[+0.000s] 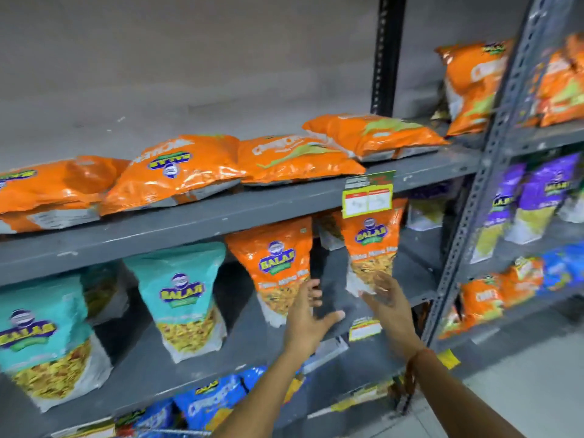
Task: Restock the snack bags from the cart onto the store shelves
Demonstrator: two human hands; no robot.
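Reaching forward, the left hand [305, 314] and the right hand [387, 306] are both spread, fingers apart, with nothing in the grip. They frame a gap on the middle shelf [328, 330], probably to straighten the two orange bags [278, 267] standing on each side of it. These bags are glossy, crinkled plastic pouches with a clear window. Left of them stand teal bags [183, 295] of the same shape. On the upper shelf [221, 213], puffy orange bags lie flat, perhaps so that they do not slide. No cart is in view.
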